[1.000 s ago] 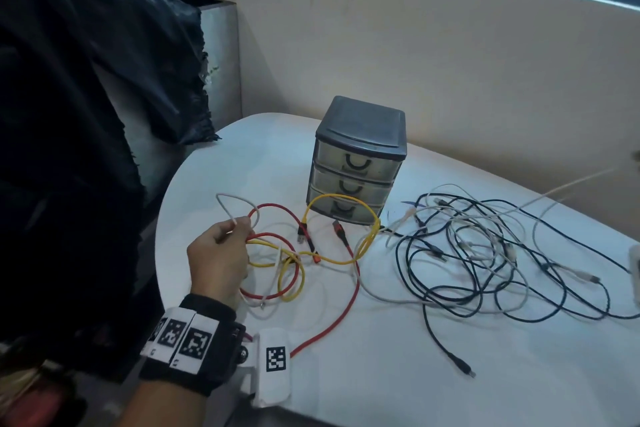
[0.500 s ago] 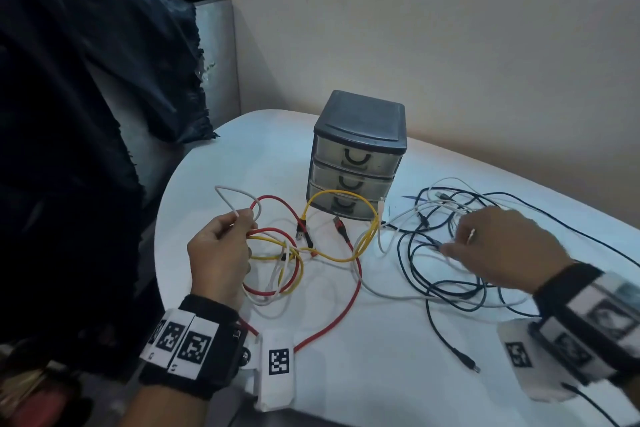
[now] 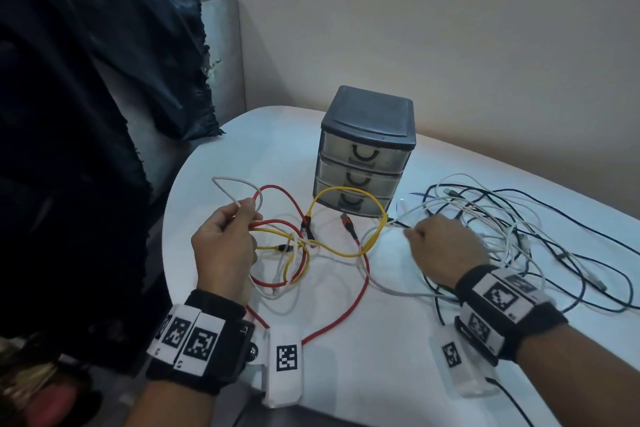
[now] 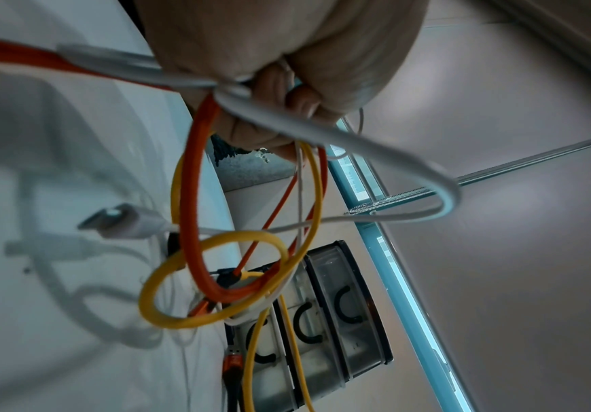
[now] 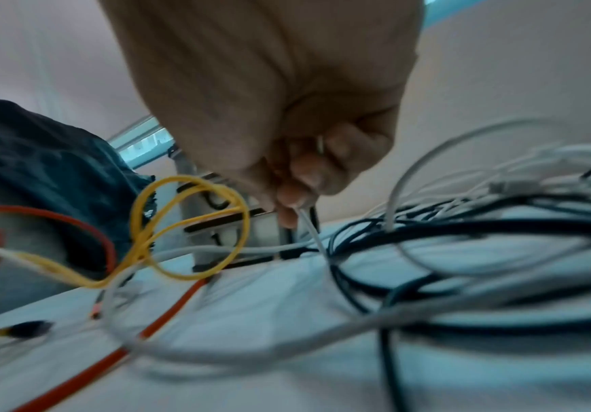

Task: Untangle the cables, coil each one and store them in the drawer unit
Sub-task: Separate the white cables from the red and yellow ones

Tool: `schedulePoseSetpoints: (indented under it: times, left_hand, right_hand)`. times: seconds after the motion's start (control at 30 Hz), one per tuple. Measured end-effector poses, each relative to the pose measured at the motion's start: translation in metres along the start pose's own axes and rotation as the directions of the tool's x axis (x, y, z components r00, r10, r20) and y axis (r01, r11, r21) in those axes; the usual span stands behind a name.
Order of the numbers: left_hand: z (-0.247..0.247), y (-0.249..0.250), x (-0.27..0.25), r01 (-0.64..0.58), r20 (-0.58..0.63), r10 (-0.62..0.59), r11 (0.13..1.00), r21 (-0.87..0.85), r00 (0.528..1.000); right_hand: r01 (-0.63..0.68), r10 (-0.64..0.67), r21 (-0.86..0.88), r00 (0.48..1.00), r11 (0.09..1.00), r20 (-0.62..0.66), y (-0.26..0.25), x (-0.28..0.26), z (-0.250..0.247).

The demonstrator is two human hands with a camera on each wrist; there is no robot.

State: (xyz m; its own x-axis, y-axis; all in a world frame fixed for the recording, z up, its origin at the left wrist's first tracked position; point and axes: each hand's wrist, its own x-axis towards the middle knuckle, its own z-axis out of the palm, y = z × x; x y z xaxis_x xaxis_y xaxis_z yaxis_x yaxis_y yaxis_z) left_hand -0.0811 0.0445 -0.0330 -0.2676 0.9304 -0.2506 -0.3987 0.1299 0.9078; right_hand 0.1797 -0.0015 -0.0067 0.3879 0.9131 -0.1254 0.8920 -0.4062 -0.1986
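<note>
Since a second ago my right hand [image 3: 446, 246] has come in from off-frame and now pinches a thin white cable [image 5: 310, 228] at the near edge of the black-and-white tangle [image 3: 512, 236], just right of the drawer unit [image 3: 363, 156]; my left hand [image 3: 221, 246] stays clamped on the bunched red cable [image 3: 349, 308], yellow cable [image 3: 346, 191] and a white loop [image 3: 235, 185]. I judge untangling has only begun, with nothing coiled. All three drawers are closed on the white table [image 3: 381, 374]; I cannot tell what is behind their cloudy fronts, and every cable I see lies outside.
</note>
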Motion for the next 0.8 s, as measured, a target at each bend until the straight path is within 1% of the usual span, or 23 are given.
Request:
schedulePoseSetpoints:
  times: [0.07, 0.1, 0.13, 0.17, 0.23, 0.27, 0.3, 0.33, 0.37, 0.4, 0.43, 0.47, 0.57, 0.7, 0.8]
  left_hand:
    - [0.000, 0.002, 0.000, -0.002, -0.004, 0.002, 1.000, -0.016, 1.000]
    - [0.001, 0.002, -0.001, -0.001, -0.003, 0.001, 1.000, -0.025, 1.000]
    - [0.002, 0.003, -0.002, 0.001, -0.003, -0.001, 0.999, -0.037, 1.000]
    - [0.002, 0.003, -0.003, -0.001, -0.004, 0.000, 0.999, -0.051, 1.000]
    - [0.003, 0.004, -0.005, -0.005, -0.003, 0.005, 0.997, -0.079, 1.000]
    - [0.003, 0.005, -0.006, -0.006, -0.001, 0.006, 0.996, -0.087, 1.000]
    - [0.003, 0.005, -0.007, -0.008, 0.001, 0.008, 0.996, -0.091, 1.000]
    - [0.003, 0.006, -0.008, -0.009, 0.001, 0.009, 0.996, -0.092, 1.000]
    - [0.002, 0.006, -0.009, -0.009, 0.000, 0.010, 0.996, -0.091, 1.000]
    - [0.002, 0.006, -0.009, -0.008, 0.000, 0.008, 0.996, -0.092, 1.000]
    - [0.001, 0.006, -0.009, -0.006, 0.000, 0.006, 0.996, -0.094, 1.000]
    - [0.001, 0.006, -0.009, -0.005, 0.001, 0.005, 0.995, -0.095, 1.000]
    - [0.000, 0.008, -0.007, -0.003, 0.003, 0.003, 0.995, -0.096, 1.000]
    - [0.000, 0.008, -0.004, -0.007, -0.001, 0.007, 0.996, -0.092, 1.000]
    - [0.001, 0.007, -0.004, -0.006, -0.001, 0.006, 0.996, -0.093, 1.000]
  right_hand:
    - [-0.090, 0.089, -0.024, 0.996, 0.996, -0.031, 0.008, -0.004, -0.012]
    - [-0.115, 0.114, -0.001, 0.992, 0.993, -0.061, 0.008, -0.007, -0.017]
    - [-0.114, 0.119, 0.049, 0.986, 0.992, -0.117, 0.006, -0.011, -0.022]
    - [-0.086, 0.107, 0.114, 0.976, 0.990, -0.191, 0.000, -0.016, -0.028]
    - [0.038, 0.034, 0.194, 0.934, 0.980, -0.355, -0.018, -0.030, -0.034]
    - [0.108, -0.027, 0.190, 0.923, 0.976, -0.384, -0.029, -0.036, -0.034]
    - [0.166, -0.094, 0.174, 0.927, 0.971, -0.362, -0.038, -0.040, -0.032]
    - [0.195, -0.148, 0.140, 0.945, 0.971, -0.293, -0.046, -0.041, -0.029]
    - [0.198, -0.182, 0.071, 0.966, 0.978, -0.183, -0.052, -0.042, -0.024]
    - [0.207, -0.208, -0.020, 0.975, 0.978, -0.074, -0.055, -0.040, -0.019]
    - [0.223, -0.223, -0.109, 0.975, 0.969, 0.011, -0.056, -0.037, -0.013]
    - [0.234, -0.227, -0.174, 0.972, 0.957, 0.058, -0.055, -0.036, -0.009]
    - [0.200, -0.189, -0.243, 0.980, 0.949, 0.067, -0.044, -0.031, -0.001]
    - [0.167, -0.146, -0.265, 0.984, 0.950, 0.098, -0.028, -0.029, 0.009]
    - [0.158, -0.146, -0.246, 0.987, 0.956, 0.069, -0.025, -0.027, 0.011]
